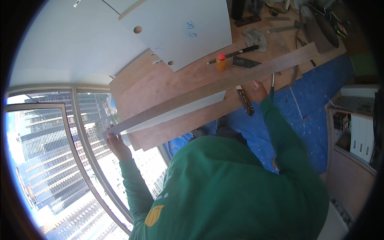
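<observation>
A long, narrow brown wooden strip (218,84) stretches diagonally across the workbench. My left hand (117,146) has its fingers closed around the strip's left end, near the window. Closed and curled, my right hand (260,89) is right at the strip's near edge, right of the middle; what its fingers hold, if anything, is hidden. Just left of that hand, a tool with a black and orange handle (245,103) juts over the bench's edge. A thin, dark-handled tool (272,90) is beside my right wrist. Under the strip lies a white board (176,113).
The plywood bench top (136,94) carries a large white panel (188,28) with round holes. Beyond the strip are an orange bottle with a red cap (221,63), a dark flat block (245,62), and a crumpled rag (255,39). Blue sheeting (308,104) covers the floor; windows (44,152) stand left.
</observation>
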### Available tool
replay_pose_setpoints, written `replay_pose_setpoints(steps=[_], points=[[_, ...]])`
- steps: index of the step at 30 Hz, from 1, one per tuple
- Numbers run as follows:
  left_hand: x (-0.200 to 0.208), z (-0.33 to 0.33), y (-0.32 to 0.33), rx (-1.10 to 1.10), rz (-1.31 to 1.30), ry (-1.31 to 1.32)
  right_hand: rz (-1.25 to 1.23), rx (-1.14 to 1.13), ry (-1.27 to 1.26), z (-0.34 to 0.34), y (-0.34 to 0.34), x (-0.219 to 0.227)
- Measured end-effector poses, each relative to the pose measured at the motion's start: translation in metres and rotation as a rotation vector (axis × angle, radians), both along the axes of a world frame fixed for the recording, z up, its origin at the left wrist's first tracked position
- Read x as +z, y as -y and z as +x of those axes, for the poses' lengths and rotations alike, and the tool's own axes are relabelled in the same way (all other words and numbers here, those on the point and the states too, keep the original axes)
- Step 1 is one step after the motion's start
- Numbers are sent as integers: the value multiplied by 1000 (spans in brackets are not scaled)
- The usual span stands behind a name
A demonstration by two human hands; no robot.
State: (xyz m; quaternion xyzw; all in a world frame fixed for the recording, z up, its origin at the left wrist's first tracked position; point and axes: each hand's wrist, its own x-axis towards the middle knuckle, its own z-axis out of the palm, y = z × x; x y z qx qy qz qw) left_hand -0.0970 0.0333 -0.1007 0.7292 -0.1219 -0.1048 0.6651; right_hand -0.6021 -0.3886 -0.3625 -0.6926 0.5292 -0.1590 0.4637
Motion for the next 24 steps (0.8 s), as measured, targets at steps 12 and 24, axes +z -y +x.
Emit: replay_pose_setpoints(steps=[12,24], points=[[-30,-18,-49,-294,164,-182,-359,514,80,70,-81,54],[-53,-41,-71,-282,227,-145,-199,642,265,62,-89,113]])
